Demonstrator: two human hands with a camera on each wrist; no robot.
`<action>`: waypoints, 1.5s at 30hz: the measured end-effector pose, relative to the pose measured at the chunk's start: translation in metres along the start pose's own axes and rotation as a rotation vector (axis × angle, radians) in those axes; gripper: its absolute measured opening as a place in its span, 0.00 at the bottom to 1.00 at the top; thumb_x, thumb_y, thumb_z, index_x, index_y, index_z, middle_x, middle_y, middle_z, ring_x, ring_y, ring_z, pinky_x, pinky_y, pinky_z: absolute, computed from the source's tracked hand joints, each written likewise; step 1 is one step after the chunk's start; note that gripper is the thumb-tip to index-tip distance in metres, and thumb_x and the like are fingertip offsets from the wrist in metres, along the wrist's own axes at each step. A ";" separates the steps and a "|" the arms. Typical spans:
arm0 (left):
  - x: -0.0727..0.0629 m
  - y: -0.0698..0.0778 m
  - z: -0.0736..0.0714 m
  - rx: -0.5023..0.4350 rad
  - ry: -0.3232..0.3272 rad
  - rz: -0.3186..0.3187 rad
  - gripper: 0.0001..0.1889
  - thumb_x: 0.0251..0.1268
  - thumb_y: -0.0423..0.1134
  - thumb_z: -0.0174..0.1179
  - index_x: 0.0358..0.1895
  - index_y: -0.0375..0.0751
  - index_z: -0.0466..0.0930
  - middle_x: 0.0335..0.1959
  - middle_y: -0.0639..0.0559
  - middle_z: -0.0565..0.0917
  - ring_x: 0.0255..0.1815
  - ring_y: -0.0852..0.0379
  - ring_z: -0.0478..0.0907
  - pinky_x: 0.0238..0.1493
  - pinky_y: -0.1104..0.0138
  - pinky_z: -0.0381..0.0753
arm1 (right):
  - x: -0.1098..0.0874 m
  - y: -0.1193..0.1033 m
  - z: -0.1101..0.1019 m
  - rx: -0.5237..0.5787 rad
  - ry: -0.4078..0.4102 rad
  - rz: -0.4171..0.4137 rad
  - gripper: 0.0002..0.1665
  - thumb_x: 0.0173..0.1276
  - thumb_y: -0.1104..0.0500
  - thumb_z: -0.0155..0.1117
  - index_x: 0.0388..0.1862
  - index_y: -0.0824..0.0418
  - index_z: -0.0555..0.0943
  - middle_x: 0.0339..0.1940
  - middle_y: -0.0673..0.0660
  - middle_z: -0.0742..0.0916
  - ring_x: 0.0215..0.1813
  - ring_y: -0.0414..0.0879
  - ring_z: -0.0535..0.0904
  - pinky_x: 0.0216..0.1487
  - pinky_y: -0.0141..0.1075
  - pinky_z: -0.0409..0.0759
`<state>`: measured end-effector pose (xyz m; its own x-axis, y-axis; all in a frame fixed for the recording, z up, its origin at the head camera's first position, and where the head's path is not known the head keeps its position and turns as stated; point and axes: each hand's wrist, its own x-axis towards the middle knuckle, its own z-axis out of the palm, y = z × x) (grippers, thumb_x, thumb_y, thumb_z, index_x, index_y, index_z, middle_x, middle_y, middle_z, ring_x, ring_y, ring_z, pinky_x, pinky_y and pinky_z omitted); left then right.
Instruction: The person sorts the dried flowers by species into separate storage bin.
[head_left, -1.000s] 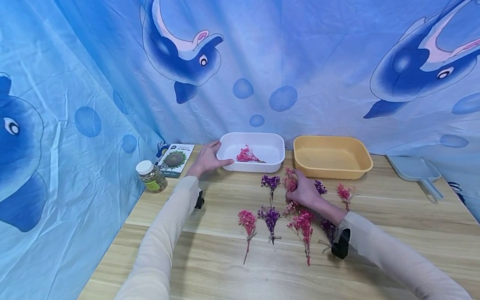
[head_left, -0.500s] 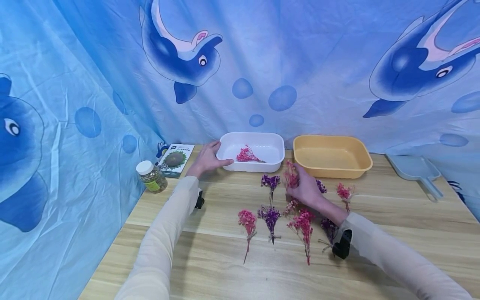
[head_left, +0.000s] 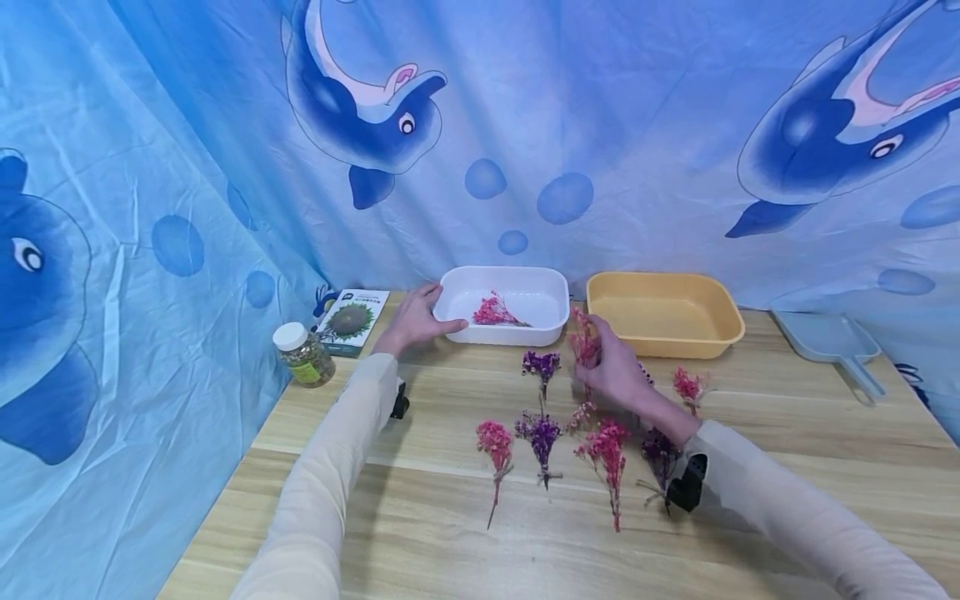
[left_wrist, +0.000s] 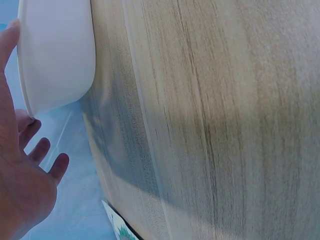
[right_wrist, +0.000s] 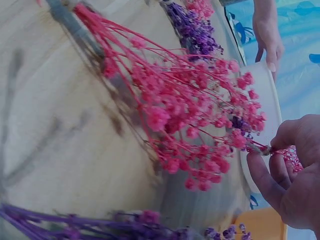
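My left hand (head_left: 412, 321) rests spread at the left end of a white plastic tub (head_left: 502, 335), thumb at the front rim and index fingertip at the back corner. Its other fingers stand free of the tub in the left wrist view. One pink dried flower bunch (head_left: 495, 310) lies inside the tub. Between thumb and fingers, my right hand (head_left: 618, 367) pinches the tied stem of another pink dried flower bunch (head_left: 585, 342). This bunch points toward the gap between the tubs. In the right wrist view, a nearer pink bunch (right_wrist: 175, 100) partly covers the scene.
Several pink and purple bunches lie on the table, among them a purple one (head_left: 540, 433) and a pink one (head_left: 607, 450). A yellow tub (head_left: 667, 346) and a blue dustpan (head_left: 825, 333) stand back right. A jar (head_left: 303, 354) and a seed packet (head_left: 351, 321) sit left.
My right hand has shifted slightly and raised the pinched pink bunch a little toward the back, so its blossoms now reach nearer the tubs. The left hand stays at the white tub.
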<state>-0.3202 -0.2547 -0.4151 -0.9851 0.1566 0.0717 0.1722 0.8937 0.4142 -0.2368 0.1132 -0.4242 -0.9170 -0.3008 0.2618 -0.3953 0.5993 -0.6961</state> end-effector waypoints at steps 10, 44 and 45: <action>0.001 0.000 0.001 0.026 0.009 0.007 0.55 0.56 0.68 0.66 0.77 0.34 0.56 0.78 0.39 0.57 0.77 0.39 0.52 0.75 0.48 0.53 | 0.020 -0.003 -0.006 -0.038 0.014 -0.212 0.53 0.49 0.76 0.74 0.74 0.71 0.61 0.29 0.60 0.81 0.26 0.48 0.77 0.23 0.37 0.80; 0.001 -0.001 0.003 -0.005 0.013 -0.012 0.55 0.54 0.68 0.67 0.77 0.36 0.56 0.78 0.41 0.58 0.77 0.41 0.52 0.75 0.50 0.53 | 0.096 -0.041 -0.015 -0.188 -0.361 -0.300 0.51 0.60 0.71 0.70 0.79 0.64 0.56 0.42 0.61 0.83 0.33 0.47 0.82 0.27 0.35 0.82; 0.001 -0.001 0.003 -0.005 0.014 -0.009 0.55 0.54 0.68 0.67 0.77 0.36 0.56 0.78 0.41 0.58 0.77 0.41 0.52 0.75 0.49 0.53 | 0.098 -0.043 -0.014 -0.200 -0.366 -0.304 0.51 0.60 0.71 0.69 0.79 0.64 0.56 0.43 0.60 0.83 0.32 0.46 0.81 0.27 0.35 0.82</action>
<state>-0.3215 -0.2541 -0.4177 -0.9866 0.1423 0.0803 0.1629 0.8930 0.4194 -0.3107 0.0684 -0.3593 -0.6950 -0.7018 0.1563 -0.6762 0.5641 -0.4739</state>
